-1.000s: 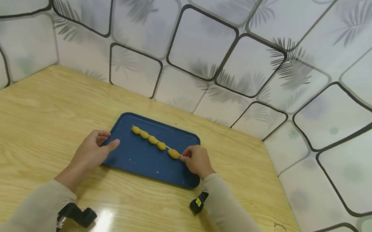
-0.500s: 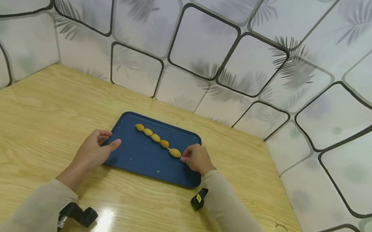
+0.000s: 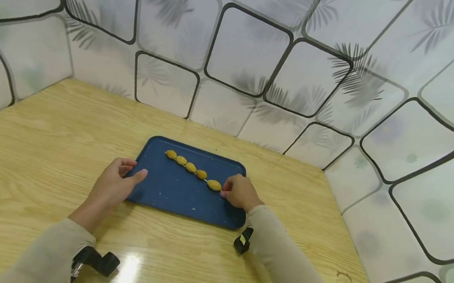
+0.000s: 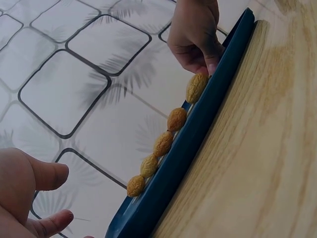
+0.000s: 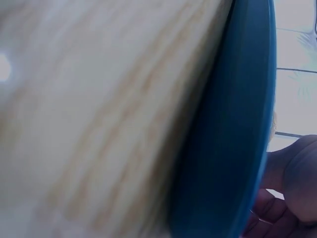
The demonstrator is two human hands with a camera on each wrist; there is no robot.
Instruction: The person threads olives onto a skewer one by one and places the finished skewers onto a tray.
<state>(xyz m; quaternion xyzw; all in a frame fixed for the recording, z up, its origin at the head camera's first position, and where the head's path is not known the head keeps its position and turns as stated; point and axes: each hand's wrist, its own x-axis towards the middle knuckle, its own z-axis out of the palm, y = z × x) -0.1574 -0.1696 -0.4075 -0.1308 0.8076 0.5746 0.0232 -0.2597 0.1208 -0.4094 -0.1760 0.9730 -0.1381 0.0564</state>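
Observation:
A skewer (image 3: 190,167) threaded with several wrinkled, yellow-brown oval pieces lies slantwise over the blue tray (image 3: 166,194). A gap separates the piece nearest my right hand from the others. My right hand (image 3: 242,192) pinches the skewer's right end between thumb and fingers; the left wrist view also shows this right hand (image 4: 195,37) at the far end of the row. Beside the tray's left edge is my left hand (image 3: 111,185), thumb and fingers spread, holding nothing. In the right wrist view the tray's side wall (image 5: 225,148) hides most of the skewer.
The tray rests on a light wood-grain table (image 3: 50,145). A patterned wall (image 3: 242,49) rises behind the table and along its right side. Small pale crumbs dot the tray. Each wrist wears a black camera mount (image 3: 99,262).
The skewer's far left end has shifted slightly right and up on the tray. My right hand keeps its pinch with barely any movement, and my left hand stays in place.

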